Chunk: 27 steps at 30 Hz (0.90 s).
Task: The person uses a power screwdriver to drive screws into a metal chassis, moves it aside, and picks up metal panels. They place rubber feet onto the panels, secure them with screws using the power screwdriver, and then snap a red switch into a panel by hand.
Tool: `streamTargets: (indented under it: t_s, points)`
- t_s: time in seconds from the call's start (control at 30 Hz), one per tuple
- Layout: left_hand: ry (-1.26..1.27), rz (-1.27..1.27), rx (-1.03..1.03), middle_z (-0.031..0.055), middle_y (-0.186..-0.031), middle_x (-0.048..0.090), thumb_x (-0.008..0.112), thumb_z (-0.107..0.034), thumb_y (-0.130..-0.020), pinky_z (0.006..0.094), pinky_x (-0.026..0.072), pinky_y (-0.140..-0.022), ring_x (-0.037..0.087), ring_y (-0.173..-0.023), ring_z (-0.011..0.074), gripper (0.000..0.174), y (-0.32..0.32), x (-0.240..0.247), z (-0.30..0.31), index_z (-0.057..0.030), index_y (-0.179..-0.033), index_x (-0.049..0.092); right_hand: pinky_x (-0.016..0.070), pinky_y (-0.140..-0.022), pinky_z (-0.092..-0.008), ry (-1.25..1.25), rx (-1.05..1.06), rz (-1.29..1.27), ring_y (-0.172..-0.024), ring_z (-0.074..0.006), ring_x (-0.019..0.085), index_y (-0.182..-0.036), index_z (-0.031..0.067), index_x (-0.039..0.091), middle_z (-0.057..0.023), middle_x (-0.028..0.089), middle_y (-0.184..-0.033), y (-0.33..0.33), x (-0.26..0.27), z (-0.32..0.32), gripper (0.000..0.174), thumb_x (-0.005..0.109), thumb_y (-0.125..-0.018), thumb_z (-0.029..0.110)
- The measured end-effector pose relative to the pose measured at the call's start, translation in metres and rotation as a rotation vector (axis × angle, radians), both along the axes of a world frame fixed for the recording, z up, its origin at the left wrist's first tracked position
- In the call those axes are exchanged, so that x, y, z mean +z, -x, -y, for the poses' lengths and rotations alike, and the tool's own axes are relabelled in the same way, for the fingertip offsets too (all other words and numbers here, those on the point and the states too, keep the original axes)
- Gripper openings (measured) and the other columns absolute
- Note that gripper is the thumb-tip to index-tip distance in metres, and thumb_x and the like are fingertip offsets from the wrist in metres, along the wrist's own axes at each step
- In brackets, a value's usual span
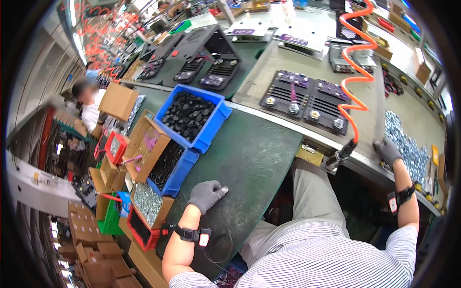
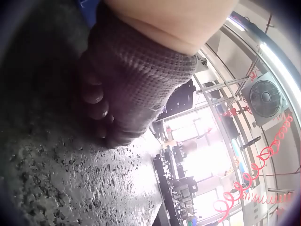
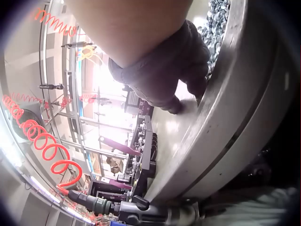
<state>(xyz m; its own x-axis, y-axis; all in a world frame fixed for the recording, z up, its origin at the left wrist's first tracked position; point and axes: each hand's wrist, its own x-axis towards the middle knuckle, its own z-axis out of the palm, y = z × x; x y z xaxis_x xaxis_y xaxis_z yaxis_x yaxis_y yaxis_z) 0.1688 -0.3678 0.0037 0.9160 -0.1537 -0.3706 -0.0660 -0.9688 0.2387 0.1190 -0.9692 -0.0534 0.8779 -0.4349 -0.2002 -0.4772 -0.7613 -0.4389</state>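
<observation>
The grey-gloved left hand (image 1: 206, 196) rests on the green table mat (image 1: 249, 177), its fingers loosely curled; in the left wrist view this hand (image 2: 117, 94) shows nothing held. At the right, the gloved right hand (image 1: 388, 151) lies at the edge of the metal bench (image 1: 360, 129), beside a heap of silvery screws (image 1: 408, 149). From the right wrist view, the right hand (image 3: 169, 70) has thumb and fingers apart over the bench rim, with screws (image 3: 216, 28) just past it; its fingertips are partly hidden. No object shows in its grasp.
Dark slotted panels (image 1: 307, 98) with purple parts stand on the bench. An orange coiled hose (image 1: 357, 79) holds a driver (image 1: 341, 156) near the bench edge. Left of the mat are blue bins (image 1: 211, 137) of black parts and a cardboard box (image 1: 165, 197) of small metal pieces.
</observation>
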Motion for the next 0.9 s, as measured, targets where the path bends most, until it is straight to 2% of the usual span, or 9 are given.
streamTargets:
  t_s: [0.1,0.17,0.37,0.43,0.47,0.53,0.6,0.73,0.9]
  points:
    - [-0.021,-0.033,-0.040,0.0166,-0.080,0.063,0.059,-0.046,-0.080,0.0417,0.0463,-0.068,0.061,-0.078,0.0329,0.038,-0.004,-0.010,-0.007,-0.0080,-0.082,0.065,0.0481,-0.069,-0.0436,0.117,0.037,-0.024,-0.077,-0.0358,0.063,-0.092,0.0005,0.063,-0.0221,0.064,-0.080,-0.008,0.028,-0.038,0.038,0.052,-0.084,0.036]
    - [-0.044,-0.030,-0.067,0.0177,-0.079,0.063,0.060,-0.044,-0.079,0.0424,0.0461,-0.067,0.061,-0.076,0.0334,0.037,-0.005,-0.008,-0.005,-0.0066,-0.080,0.064,0.0487,-0.070,-0.0439,0.015,-0.014,-0.058,-0.081,-0.0354,0.064,-0.091,0.0006,0.063,-0.0229,0.064,-0.081,-0.013,0.036,-0.049,0.039,0.052,-0.080,0.036]
    - [-0.111,-0.039,-0.199,0.0137,-0.082,0.063,0.064,-0.039,-0.079,0.0400,0.0473,-0.072,0.060,-0.078,0.0308,0.033,-0.010,0.013,0.023,-0.0067,-0.084,0.065,0.0456,-0.087,-0.0402,-0.007,0.078,-0.139,-0.103,-0.0343,0.059,-0.107,0.0015,0.062,-0.0231,0.061,-0.107,-0.024,0.049,-0.056,0.051,0.051,-0.084,0.046]
    - [0.064,0.187,-0.238,0.0101,-0.093,0.062,0.066,-0.034,-0.078,0.0384,0.0474,-0.079,0.060,-0.087,0.0285,0.028,-0.003,0.019,0.053,-0.0092,-0.091,0.065,0.0443,-0.091,-0.0399,0.021,0.047,-0.106,-0.106,-0.0343,0.057,-0.109,-0.0019,0.060,-0.0237,0.060,-0.110,-0.018,0.048,-0.056,0.053,0.052,-0.085,0.045]
    - [0.081,0.105,-0.257,0.0098,-0.110,0.057,0.069,-0.029,-0.075,0.0386,0.0450,-0.087,0.055,-0.099,0.0289,0.035,-0.006,0.018,0.065,-0.0116,-0.104,0.061,0.0440,-0.091,-0.0403,0.013,0.027,-0.097,-0.107,-0.0345,0.057,-0.112,-0.0007,0.058,-0.0229,0.059,-0.112,-0.018,0.035,-0.048,0.054,0.053,-0.084,0.046]
    - [0.099,0.186,-0.409,0.0109,-0.113,0.055,0.069,-0.030,-0.074,0.0392,0.0433,-0.089,0.052,-0.104,0.0298,0.041,-0.003,0.014,0.097,-0.0118,-0.109,0.058,0.0441,-0.090,-0.0409,0.074,-0.005,-0.023,-0.107,-0.0346,0.056,-0.117,0.0047,0.055,-0.0196,0.059,-0.115,-0.006,0.025,-0.031,0.054,0.058,-0.080,0.045]
    - [0.121,0.199,-0.553,0.0143,-0.126,0.045,0.072,-0.033,-0.068,0.0430,0.0363,-0.098,0.041,-0.118,0.0332,0.066,-0.007,0.002,0.124,-0.0121,-0.125,0.046,0.0448,-0.089,-0.0416,0.083,-0.070,0.005,-0.105,-0.0349,0.057,-0.119,0.0086,0.054,-0.0195,0.060,-0.112,0.024,0.030,-0.007,0.051,0.057,-0.081,0.041]
    - [0.048,0.277,-0.704,0.0157,-0.137,0.033,0.076,-0.033,-0.062,0.0470,0.0283,-0.104,0.031,-0.127,0.0351,0.087,-0.023,-0.019,0.175,-0.0096,-0.135,0.035,0.0450,-0.088,-0.0415,0.305,-0.340,0.023,-0.102,-0.0336,0.058,-0.117,0.0097,0.056,-0.0181,0.061,-0.110,0.117,0.065,0.059,0.045,0.057,-0.080,0.035]
    - [-0.081,0.408,-0.668,0.0152,-0.142,0.028,0.077,-0.029,-0.060,0.0462,0.0231,-0.108,0.024,-0.133,0.0343,0.097,-0.051,-0.038,0.228,-0.0103,-0.140,0.025,0.0404,-0.092,-0.0409,0.834,-0.633,0.128,-0.107,-0.0300,0.054,-0.115,0.0150,0.058,-0.0129,0.059,-0.113,0.272,0.134,0.133,0.038,0.054,-0.082,0.033]
